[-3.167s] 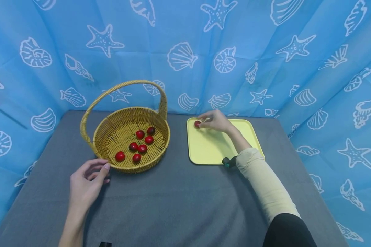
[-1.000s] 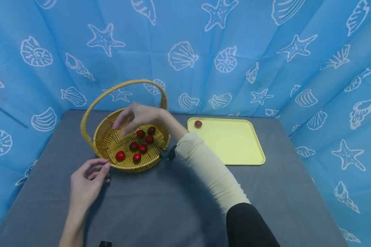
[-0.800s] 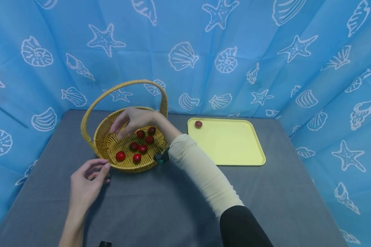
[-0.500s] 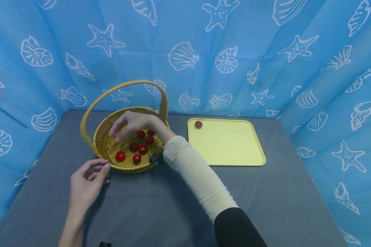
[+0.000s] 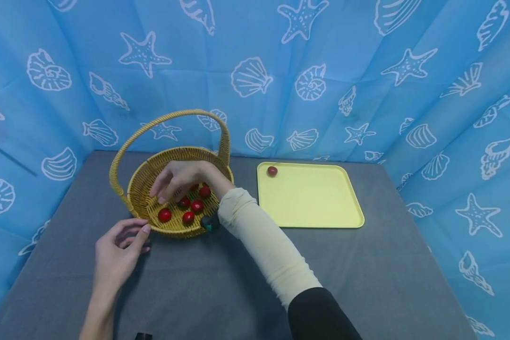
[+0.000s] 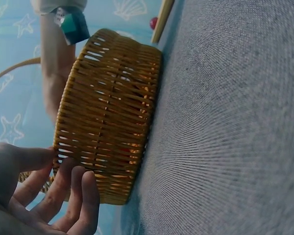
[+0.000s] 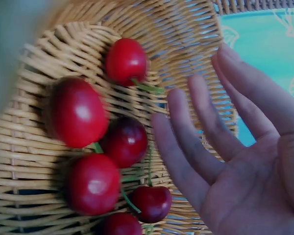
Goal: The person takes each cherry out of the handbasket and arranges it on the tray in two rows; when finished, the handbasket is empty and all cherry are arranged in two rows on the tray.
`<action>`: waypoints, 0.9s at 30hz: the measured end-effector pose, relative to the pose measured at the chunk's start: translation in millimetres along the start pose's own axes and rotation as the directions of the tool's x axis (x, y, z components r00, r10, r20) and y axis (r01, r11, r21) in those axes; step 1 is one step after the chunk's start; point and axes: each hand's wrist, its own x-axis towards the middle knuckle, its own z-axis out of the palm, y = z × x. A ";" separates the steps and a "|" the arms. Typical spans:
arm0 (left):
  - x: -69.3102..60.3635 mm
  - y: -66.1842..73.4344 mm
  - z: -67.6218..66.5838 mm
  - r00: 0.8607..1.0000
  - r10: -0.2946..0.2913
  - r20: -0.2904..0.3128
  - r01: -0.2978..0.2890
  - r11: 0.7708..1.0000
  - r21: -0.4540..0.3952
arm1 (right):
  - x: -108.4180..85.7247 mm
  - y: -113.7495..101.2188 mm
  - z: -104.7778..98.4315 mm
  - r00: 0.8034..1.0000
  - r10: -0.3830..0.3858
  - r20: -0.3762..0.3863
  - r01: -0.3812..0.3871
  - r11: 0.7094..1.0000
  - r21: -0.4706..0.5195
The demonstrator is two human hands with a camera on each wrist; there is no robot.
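Observation:
A yellow wicker basket [image 5: 180, 232] with a tall handle holds several dark red cherries, one [image 5: 164, 215] near its front left. My left hand [image 5: 118, 252] pinches the basket's front-left rim between thumb and fingers; the left wrist view shows that hand [image 6: 54, 191] at the woven wall [image 6: 105, 112]. Inside the basket, above the cherries, hangs my right hand [image 5: 179, 179], its fingers loosely bent and holding nothing. In the right wrist view the fingers of the right hand [image 7: 235, 142] are spread beside the cherries [image 7: 78, 112], not touching them.
A pale yellow tray [image 5: 314, 198] lies to the right of the basket, with one cherry [image 5: 272, 171] near its back-left corner. A grey cloth [image 5: 187, 293] covers the table. Behind stands a blue curtain [image 5: 255, 42] with white shell drawings.
My right hand has let go of the cherry on the tray, moved left over the basket, and sunk lower into it. My left hand has stayed at the rim.

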 end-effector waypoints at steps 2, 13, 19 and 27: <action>0.2 -0.1 -0.3 1.000 -0.001 0.001 0.001 1.000 0.001 | 2.0 -1.4 -1.3 1.000 0.002 0.005 -0.002 1.000 0.005; 0.6 -0.4 0.4 1.000 0.002 -0.005 -0.002 1.000 0.004 | 14.7 6.2 -0.3 0.998 0.045 0.047 -0.046 0.999 0.008; 0.7 -1.7 0.8 1.000 0.003 -0.013 -0.003 1.000 -0.021 | 20.1 11.9 3.8 0.989 0.106 0.099 -0.111 0.993 0.046; -0.4 -0.3 1.6 0.999 0.032 -0.020 -0.032 0.999 -0.018 | 21.4 14.8 7.8 0.976 0.131 0.173 -0.134 0.991 0.010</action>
